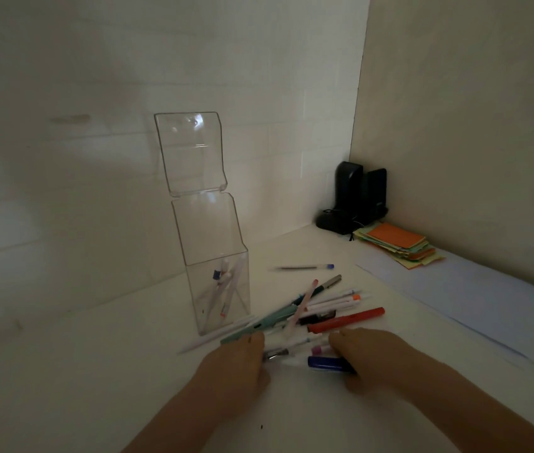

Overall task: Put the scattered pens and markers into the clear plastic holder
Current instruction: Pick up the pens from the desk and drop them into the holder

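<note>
Both hands — left [237,364], right [367,354] — cup the pen pile [318,317], grip unclear; gather tips aligned, then drop upright into holder [218,282].

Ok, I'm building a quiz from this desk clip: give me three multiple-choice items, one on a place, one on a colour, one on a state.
1. Where does the clear plastic holder stand relative to the pen pile?
A. to its left
B. to its right
C. on top of it

2. What colour is the top sheet of the paper note stack?
A. blue
B. orange
C. black

3. How is the holder's lid?
A. shut
B. flipped up, open
C. lying on the desk

Answers: 1 A, the holder stands left of the pile; 2 B, orange paper lies on top; 3 B, the lid rises above the mouth.
</note>
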`<state>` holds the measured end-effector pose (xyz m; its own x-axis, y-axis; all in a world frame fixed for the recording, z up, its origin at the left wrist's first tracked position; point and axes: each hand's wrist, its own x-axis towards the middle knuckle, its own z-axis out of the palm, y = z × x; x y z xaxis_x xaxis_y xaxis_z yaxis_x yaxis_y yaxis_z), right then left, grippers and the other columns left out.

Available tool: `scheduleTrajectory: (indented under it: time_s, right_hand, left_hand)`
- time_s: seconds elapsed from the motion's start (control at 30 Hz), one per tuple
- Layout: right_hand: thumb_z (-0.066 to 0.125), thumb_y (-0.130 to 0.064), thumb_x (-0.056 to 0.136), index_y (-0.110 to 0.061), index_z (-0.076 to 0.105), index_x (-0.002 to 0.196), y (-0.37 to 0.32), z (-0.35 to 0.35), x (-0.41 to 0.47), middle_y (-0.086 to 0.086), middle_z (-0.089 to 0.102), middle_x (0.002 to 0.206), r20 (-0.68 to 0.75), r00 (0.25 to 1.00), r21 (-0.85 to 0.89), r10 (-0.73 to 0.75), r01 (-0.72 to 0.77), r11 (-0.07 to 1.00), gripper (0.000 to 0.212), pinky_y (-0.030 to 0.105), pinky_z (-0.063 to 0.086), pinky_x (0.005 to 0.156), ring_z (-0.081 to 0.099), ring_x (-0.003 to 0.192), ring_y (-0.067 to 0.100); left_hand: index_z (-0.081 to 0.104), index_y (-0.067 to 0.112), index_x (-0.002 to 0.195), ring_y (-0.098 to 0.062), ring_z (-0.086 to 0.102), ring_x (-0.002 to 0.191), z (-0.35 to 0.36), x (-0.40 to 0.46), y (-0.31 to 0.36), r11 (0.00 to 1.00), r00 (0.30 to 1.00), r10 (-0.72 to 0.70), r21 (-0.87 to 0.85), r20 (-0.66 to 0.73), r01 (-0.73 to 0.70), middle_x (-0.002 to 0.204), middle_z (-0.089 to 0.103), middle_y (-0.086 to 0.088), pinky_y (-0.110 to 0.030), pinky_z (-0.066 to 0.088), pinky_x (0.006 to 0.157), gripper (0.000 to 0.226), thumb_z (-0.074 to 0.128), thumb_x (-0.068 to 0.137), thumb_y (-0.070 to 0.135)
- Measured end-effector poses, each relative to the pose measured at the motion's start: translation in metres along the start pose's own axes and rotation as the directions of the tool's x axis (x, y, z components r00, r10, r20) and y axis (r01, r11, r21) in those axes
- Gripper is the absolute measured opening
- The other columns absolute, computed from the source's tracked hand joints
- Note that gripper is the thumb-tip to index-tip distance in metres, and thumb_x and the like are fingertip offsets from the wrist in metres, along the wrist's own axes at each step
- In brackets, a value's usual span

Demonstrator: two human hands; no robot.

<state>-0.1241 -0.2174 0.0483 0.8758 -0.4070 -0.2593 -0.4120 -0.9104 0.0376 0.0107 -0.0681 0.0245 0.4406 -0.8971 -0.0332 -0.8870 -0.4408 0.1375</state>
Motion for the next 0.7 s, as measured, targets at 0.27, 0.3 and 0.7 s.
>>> scheduleTrajectory:
  time_s: [0.27, 0.3, 0.7]
  right_hand:
    - [0.053, -0.033, 0.088, -0.041, 0.043, 0.075, -0.004, 0.004, -0.013, -0.017, 0.046, 0.056, -0.378, 0.913, 0.532, 0.152, 0.08, 0.843, 0.018, 0.007, 0.034, 0.047, 0.046, 0.049, -0.005]
    - [0.054, -0.031, 0.088, -0.036, 0.045, 0.069, -0.008, 0.004, -0.012, -0.013, 0.046, 0.047, -0.411, 0.883, 0.676, 0.227, 0.128, 0.725, 0.021, 0.006, 0.037, 0.044, 0.048, 0.043, -0.005]
    - [0.062, -0.031, 0.082, -0.014, 0.049, 0.066, -0.061, 0.018, 0.016, 0.008, 0.052, 0.063, -0.398, 0.888, 0.851, 0.228, 0.265, 0.454, 0.027, 0.028, 0.043, 0.065, 0.052, 0.06, 0.021]
  left_hand:
    - [0.053, 0.026, 0.08, -0.001, 0.041, 0.047, -0.019, -0.008, -0.008, 0.518, 0.852, -0.32, -0.83, -0.415, -0.209, 0.054, 0.05, 0.011, -0.012, 0.037, 0.048, 0.012, 0.049, 0.09, 0.019]
    - [0.054, 0.024, 0.078, -0.003, 0.04, 0.046, -0.021, -0.007, -0.006, 0.429, 0.836, -0.363, -0.87, -0.411, -0.241, 0.053, 0.05, 0.012, -0.01, 0.037, 0.047, 0.014, 0.048, 0.09, 0.021]
    - [0.063, 0.029, 0.057, -0.022, 0.053, 0.075, 0.011, -0.006, 0.01, 0.096, 0.828, -0.524, -0.98, -0.2, -0.176, 0.071, 0.059, 0.004, -0.036, 0.039, 0.083, 0.041, 0.06, 0.08, -0.005]
